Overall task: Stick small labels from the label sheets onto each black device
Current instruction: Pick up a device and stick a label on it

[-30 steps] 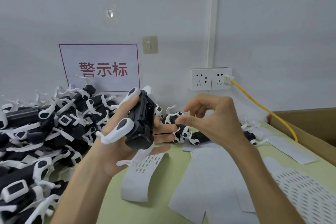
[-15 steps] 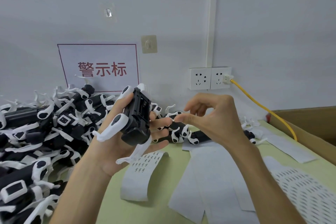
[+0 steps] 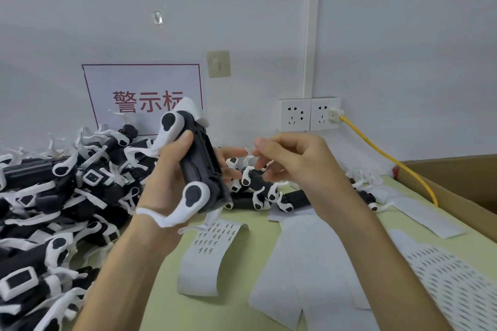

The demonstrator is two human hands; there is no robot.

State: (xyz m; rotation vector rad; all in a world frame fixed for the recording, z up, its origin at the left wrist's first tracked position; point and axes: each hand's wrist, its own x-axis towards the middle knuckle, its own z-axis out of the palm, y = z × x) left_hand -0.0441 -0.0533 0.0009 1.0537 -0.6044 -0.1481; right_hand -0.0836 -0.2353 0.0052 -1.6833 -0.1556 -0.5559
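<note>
While your left hand [image 3: 166,183] grips one black device [image 3: 200,166] upright above one printed label strip [image 3: 212,244], your right hand [image 3: 298,164] hovers beside it, fingers curled; whether they pinch a label cannot be told.

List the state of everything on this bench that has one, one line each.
left hand, grips the black device
black device, held nearly upright, off the table
right hand, fingers curled beside the device; label pinch unclear
label sheet, curled, printed labels left on it
left socket, empty
right socket, plugged in
cardboard box, open
</note>
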